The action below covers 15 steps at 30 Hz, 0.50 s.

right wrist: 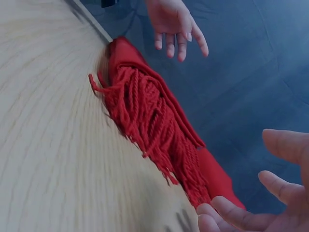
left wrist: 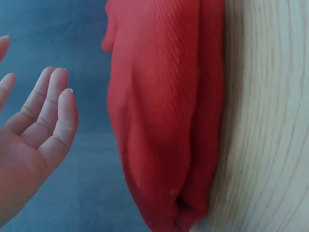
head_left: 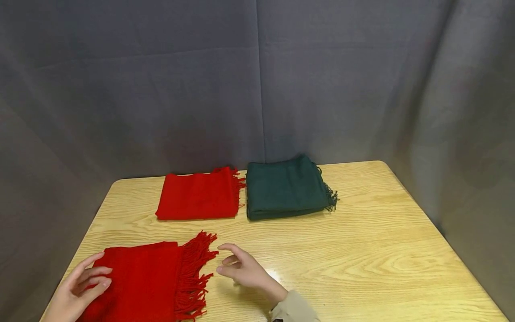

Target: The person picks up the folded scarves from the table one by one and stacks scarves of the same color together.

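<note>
A folded red scarf (head_left: 141,279) lies at the front left of the table, its twisted fringe (right wrist: 145,106) pointing right. My left hand (head_left: 82,286) hovers over the scarf's left side, fingers loosely bent and holding nothing. In the left wrist view that hand (left wrist: 36,135) is apart from the folded red layers (left wrist: 159,111). My right hand (head_left: 247,268) is held above the table just right of the fringe, thumb and fingers spread with nothing between them. The right wrist view shows the right hand's fingers (right wrist: 280,193) near the fringe's lower end.
Farther back lies a second folded red scarf (head_left: 197,196), its fringe to the right. Beside it sits a folded dark green scarf (head_left: 285,188). The wooden table (head_left: 382,250) reaches a grey curtain (head_left: 201,89) behind and at both sides.
</note>
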Each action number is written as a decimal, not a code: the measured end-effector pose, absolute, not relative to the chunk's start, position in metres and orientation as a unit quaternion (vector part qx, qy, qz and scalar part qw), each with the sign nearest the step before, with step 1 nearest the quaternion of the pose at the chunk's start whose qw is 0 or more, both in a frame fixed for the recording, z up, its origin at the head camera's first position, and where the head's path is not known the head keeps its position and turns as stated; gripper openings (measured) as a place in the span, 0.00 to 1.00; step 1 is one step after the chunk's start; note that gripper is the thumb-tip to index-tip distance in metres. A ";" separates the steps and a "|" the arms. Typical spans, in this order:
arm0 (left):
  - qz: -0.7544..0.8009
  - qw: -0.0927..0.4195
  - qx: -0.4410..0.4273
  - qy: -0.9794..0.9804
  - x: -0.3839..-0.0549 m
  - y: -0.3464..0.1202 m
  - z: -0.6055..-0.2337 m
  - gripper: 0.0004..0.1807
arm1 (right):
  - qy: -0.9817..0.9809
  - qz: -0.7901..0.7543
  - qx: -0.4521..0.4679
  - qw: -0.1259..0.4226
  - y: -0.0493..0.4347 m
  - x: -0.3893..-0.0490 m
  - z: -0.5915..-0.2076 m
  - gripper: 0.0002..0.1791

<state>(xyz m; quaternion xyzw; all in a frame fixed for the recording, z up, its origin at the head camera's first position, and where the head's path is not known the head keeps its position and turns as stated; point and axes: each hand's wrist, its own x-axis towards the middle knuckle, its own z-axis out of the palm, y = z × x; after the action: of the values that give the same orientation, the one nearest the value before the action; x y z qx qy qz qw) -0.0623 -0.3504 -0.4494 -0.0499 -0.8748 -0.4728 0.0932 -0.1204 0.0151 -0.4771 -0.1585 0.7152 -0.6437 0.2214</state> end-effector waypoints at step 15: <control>-0.361 0.022 0.049 -0.931 -0.076 -0.386 -0.469 0.35 | 0.678 -0.655 -0.126 0.308 -0.011 -0.119 -0.483 0.29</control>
<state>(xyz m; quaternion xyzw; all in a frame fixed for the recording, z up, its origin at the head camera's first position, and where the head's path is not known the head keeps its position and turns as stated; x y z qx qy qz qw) -0.0760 -0.3857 -0.4686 0.0489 -0.9309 -0.3614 0.0218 -0.1190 -0.0113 -0.4829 -0.1263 0.6782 -0.6550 0.3082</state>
